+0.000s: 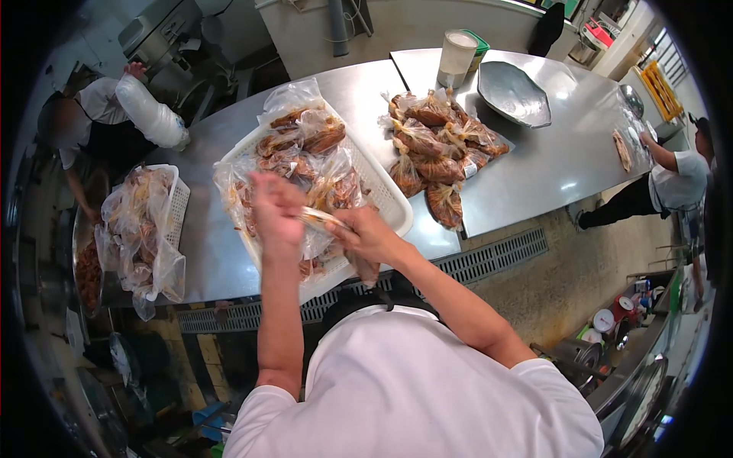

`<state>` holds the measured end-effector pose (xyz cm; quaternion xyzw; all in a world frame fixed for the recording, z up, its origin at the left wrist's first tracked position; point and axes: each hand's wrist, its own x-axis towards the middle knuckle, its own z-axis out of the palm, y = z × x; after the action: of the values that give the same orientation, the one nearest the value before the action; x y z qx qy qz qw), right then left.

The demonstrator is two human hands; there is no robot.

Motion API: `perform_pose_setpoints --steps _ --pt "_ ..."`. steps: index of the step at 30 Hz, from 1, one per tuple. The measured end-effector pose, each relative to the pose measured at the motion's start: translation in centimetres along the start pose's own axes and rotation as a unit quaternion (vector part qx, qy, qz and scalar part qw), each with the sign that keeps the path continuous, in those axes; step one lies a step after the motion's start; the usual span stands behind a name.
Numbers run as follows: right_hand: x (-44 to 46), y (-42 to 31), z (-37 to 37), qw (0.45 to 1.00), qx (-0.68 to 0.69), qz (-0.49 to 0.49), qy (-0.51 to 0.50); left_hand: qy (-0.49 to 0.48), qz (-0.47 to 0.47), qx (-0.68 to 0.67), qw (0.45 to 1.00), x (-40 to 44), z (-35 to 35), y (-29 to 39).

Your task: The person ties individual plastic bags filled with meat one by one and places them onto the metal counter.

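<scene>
Over the near part of a white plastic basket (pixel 393 200), my right hand (pixel 368 235) is closed on the gathered neck of a clear plastic bag (pixel 368 269) with brown food in it, which hangs near the basket's front edge. Just left of it my left hand (pixel 279 204) is raised and blurred by motion, close to the twisted top of the bag; what its fingers hold, if anything, does not show. Several bags of brown food (pixel 324 131) lie in the basket beneath and beyond both hands.
Tied bags of brown food (pixel 439 145) are heaped right of the basket, near a grey tray (pixel 515 95) and a container (pixel 456 59). Another filled basket (pixel 179 210) stands left. One person (pixel 103 114) is at far left, another (pixel 676 179) at far right.
</scene>
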<state>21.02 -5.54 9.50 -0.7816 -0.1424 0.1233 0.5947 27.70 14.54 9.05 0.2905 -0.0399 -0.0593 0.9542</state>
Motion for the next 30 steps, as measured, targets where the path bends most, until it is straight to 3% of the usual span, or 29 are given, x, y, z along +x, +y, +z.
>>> perform_pose_setpoints --steps 2,3,4,6,8,9,10,12,13,14,15,16,17,18,19,20,21,22,24,26,27,28,29,30 --pt "0.1 2.4 -0.2 0.998 -0.047 -0.047 0.016 -0.059 0.054 0.003 0.997 0.4 0.0 2.5" --pt "-0.2 2.6 -0.9 0.993 -0.096 -0.065 0.028 -0.004 0.188 0.244 0.951 -0.7 2.7 3.9" --pt "-0.5 2.8 -1.3 0.985 -0.144 -0.082 0.041 0.053 0.306 0.465 0.829 -1.4 4.2 4.5" --pt "-0.2 2.4 -1.7 0.981 -0.160 -0.103 0.038 -0.174 0.264 0.661 0.681 -3.1 6.8 2.6" --pt "0.9 0.9 -2.7 0.968 -0.191 -0.156 0.042 -0.267 0.266 0.775 0.508 -4.1 7.3 0.6" --pt "0.6 -0.8 -3.5 0.945 -0.235 -0.226 0.028 -0.292 0.212 0.784 0.505 -3.8 4.7 -0.8" --pt "0.6 -0.6 -4.2 0.944 -0.235 -0.228 0.024 -0.288 0.213 0.785 0.505 -3.3 3.4 -0.6" --pt "0.8 -0.4 -5.6 0.869 -0.396 -0.297 0.011 -0.305 -0.122 0.789 0.519 -1.8 2.3 0.6" --pt "0.8 -0.8 -5.9 0.846 -0.437 -0.302 0.033 -0.307 -0.121 0.788 0.519 -2.1 2.4 0.4" --pt "1.2 -0.5 -6.1 0.846 -0.438 -0.301 0.033 -0.244 -0.151 0.710 0.643 -3.0 2.4 0.0" --pt "2.0 0.1 -6.0 0.885 -0.368 -0.273 0.081 -0.173 -0.176 0.613 0.750 -4.1 3.0 -0.3" --pt "2.6 0.4 -5.7 0.916 -0.294 -0.242 0.128 -0.171 -0.176 0.614 0.750 -5.2 4.0 -0.8" --pt "2.4 -1.2 -5.6 0.940 -0.236 -0.204 0.138 -0.149 -0.152 0.442 0.871 -6.4 5.7 -1.7" --pt "2.6 -1.7 -5.0 0.940 -0.235 -0.204 0.137 -0.120 -0.120 0.251 0.953 -7.6 7.3 -2.5" --pt "2.8 -2.0 -4.2 0.977 -0.028 -0.188 0.093 -0.132 -0.172 0.173 0.961 -8.8 8.6 -3.1" --pt "2.7 -2.3 -3.8 0.969 0.180 -0.162 0.044 -0.129 -0.172 0.172 0.961 -8.8 8.0 -3.4" --pt "2.2 -3.2 -3.9 0.950 0.259 -0.166 -0.051 -0.200 -0.242 0.175 0.933 -8.4 6.7 -4.1" --pt "2.1 -2.8 -3.7 0.949 0.262 -0.165 -0.056 -0.269 -0.309 0.178 0.895 -7.7 4.8 -4.9" --pt "2.1 -2.3 -3.1 0.964 0.205 -0.163 -0.048 -0.203 -0.219 0.437 0.848 -4.0 1.1 -4.2" --pt "2.2 -2.0 -2.6 0.968 0.164 -0.188 -0.024 -0.129 -0.142 0.272 0.943 -2.4 0.9 -1.5" --pt "2.1 -1.8 -2.4 0.985 0.116 -0.126 0.032 -0.130 -0.142 0.272 0.943 -2.4 1.5 -1.2" --pt "2.0 -1.6 -2.1 0.992 0.068 -0.063 0.086 -0.106 -0.086 0.380 0.915 -2.7 2.1 -1.0" --pt "1.7 -1.3 -2.1 0.992 -0.031 -0.024 0.120 -0.081 -0.029 0.482 0.872 -3.0 2.6 -0.8" --pt "1.5 -1.0 -1.9 0.992 -0.030 -0.022 0.120 -0.080 -0.032 0.483 0.872 -3.9 3.9 -0.9"
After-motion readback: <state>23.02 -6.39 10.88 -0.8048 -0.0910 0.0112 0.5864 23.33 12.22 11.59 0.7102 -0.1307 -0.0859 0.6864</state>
